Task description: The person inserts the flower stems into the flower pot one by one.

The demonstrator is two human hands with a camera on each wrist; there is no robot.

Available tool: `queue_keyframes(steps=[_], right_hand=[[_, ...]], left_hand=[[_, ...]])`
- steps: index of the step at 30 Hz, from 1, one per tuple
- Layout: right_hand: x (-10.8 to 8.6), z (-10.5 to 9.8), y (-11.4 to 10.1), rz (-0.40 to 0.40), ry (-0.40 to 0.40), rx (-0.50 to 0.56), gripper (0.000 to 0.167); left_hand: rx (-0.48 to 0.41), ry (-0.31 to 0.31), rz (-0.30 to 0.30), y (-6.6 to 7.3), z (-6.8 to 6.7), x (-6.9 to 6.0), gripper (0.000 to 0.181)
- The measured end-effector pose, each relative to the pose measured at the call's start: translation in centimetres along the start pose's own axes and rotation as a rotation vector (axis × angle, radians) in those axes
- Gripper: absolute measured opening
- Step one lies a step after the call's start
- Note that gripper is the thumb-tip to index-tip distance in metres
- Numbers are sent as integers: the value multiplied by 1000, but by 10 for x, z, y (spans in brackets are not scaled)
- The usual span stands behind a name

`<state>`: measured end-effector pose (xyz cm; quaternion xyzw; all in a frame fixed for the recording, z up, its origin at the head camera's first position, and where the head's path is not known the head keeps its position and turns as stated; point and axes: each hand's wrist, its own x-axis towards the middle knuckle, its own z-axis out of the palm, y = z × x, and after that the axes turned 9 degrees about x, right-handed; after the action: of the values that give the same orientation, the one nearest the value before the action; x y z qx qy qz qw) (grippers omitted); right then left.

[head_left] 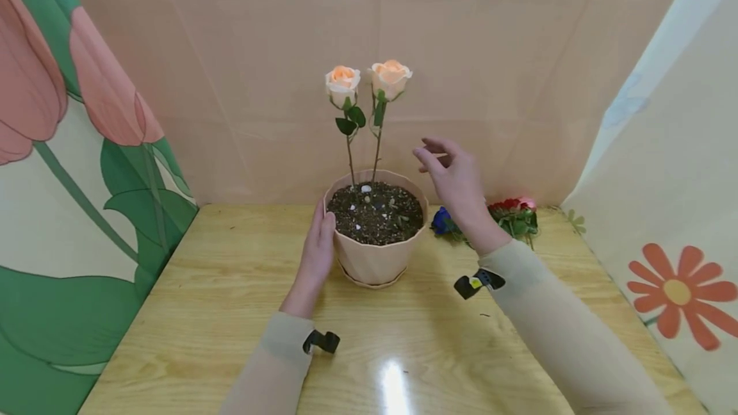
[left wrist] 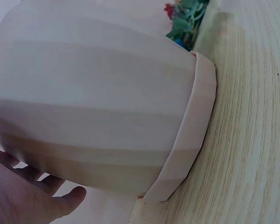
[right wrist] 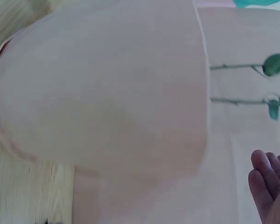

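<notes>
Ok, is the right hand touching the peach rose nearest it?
Apart: in the head view, backdrop shows between the right hand's fingertips and the peach rose, stem included.

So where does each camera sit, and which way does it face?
Head: worn on the head, faces forward and down at the pot, roses and table; both sleeves, left grip and right grip show.
Left wrist: worn on that wrist, faces the pot and its saucer; part of the left grip shows at lower left.
Right wrist: worn on that wrist, faces the pot and rose stems; right grip's fingers show at lower right.
Shared: both wrist views show the pot; head and left wrist show the loose flowers.
</notes>
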<state>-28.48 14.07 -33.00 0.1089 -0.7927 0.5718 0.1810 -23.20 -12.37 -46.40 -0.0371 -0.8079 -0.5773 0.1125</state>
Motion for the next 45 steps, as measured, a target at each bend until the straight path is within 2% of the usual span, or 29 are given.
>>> queue_keyframes(steps=[5,10,18,30,38,45], right_hand=[[-11,-36,6,15,18,-44,51],[-24,-68,22,30,19,-116,55],[-43,-104,51,56,0,-254,55],[-67,-131,93,59,-59,-487,40],[-80,-142,120,161,-120,-512,52],[-89,-150,143,197,-193,-560,57]], left_hand=[[7,4,-27,2,-1,0,68],[4,1,-20,2,-2,0,69],[-8,-5,-2,3,0,1,69],[-14,4,6,2,0,0,68],[-17,-4,8,0,1,3,70],[-8,-2,3,1,1,1,71]])
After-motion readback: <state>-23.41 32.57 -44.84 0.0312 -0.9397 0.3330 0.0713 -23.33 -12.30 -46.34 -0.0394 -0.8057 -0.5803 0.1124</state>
